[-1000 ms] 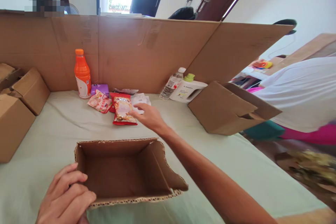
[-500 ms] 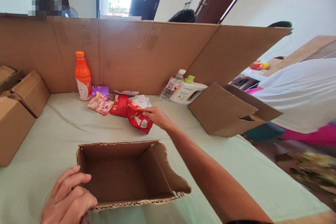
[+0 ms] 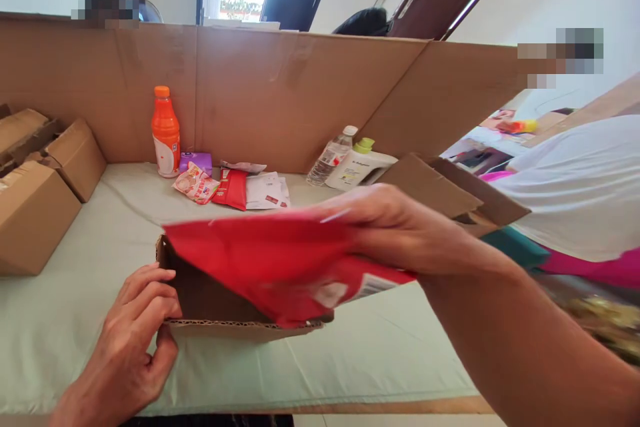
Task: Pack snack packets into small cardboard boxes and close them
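Observation:
My right hand (image 3: 395, 227) grips a red packet (image 3: 280, 260) by its right end. The packet is blurred and hangs over the open top of a small cardboard box (image 3: 220, 297), covering much of its inside. My left hand (image 3: 145, 320) holds the box at its near left corner, fingers over the rim and thumb outside. Behind the box lie another red packet (image 3: 231, 188), a pink and white pouch (image 3: 196, 183), a purple pack (image 3: 196, 163) and white papers (image 3: 264, 191).
An orange bottle (image 3: 165, 133) stands by a tall cardboard wall (image 3: 300, 93). A clear water bottle (image 3: 333, 159) leans beside a white jug (image 3: 357, 170). Cardboard boxes stand at the left (image 3: 37, 213) and right (image 3: 430, 183). A person in white (image 3: 580, 180) is at the right.
My right hand has lifted the red packet from the back group and brought it nearer, over the box. My left hand stays at the box's left corner. The view has shifted slightly.

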`<state>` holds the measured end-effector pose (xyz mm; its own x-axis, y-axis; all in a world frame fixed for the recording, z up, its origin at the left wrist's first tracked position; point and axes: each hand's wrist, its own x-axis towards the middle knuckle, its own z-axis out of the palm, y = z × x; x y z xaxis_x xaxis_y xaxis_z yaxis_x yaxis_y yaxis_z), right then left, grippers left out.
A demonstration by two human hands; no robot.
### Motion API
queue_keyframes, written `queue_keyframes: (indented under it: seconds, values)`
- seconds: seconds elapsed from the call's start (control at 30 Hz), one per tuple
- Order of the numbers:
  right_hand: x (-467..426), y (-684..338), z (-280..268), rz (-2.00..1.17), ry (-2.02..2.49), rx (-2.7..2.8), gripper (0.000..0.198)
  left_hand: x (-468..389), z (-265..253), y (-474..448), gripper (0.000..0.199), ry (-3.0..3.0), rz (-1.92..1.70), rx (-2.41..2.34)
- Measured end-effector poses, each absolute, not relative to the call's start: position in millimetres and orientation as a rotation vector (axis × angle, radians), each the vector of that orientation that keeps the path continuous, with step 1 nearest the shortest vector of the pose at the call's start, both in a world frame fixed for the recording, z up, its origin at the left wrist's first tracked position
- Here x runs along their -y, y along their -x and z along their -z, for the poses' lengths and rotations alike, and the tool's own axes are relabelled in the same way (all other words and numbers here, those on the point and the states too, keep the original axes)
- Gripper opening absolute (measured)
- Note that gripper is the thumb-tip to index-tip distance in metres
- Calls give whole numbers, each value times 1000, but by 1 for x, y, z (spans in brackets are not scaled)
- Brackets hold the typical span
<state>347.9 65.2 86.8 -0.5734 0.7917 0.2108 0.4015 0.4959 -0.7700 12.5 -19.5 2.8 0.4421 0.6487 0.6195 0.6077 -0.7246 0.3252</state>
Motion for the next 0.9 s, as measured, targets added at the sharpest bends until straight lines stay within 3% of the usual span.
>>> queue_keyframes:
  seconds: [0.1, 0.23, 0.6, 0.73, 0.9]
  values:
    - [-66, -308, -96, -1082, 944, 2544, 30, 23, -2, -14, 27, -2623, -1228, -1194]
    - [-69, -272, -88, -1025, 1174, 2763, 33, 25, 7, -13, 27, -2590, -1227, -1260]
    - [-75, -240, -37, -1060, 1323, 3018, 33, 13, -16, -11, 34, -2745, -1092, -1030]
    - [-75, -235, -26, -1143, 1248, 3080, 34, 12, -19, -27, 44, -2939, -846, -986]
    - [-74, -232, -28, -1096, 1123, 3254, 41, 8, -26, -37, 25, -2999, -325, -991]
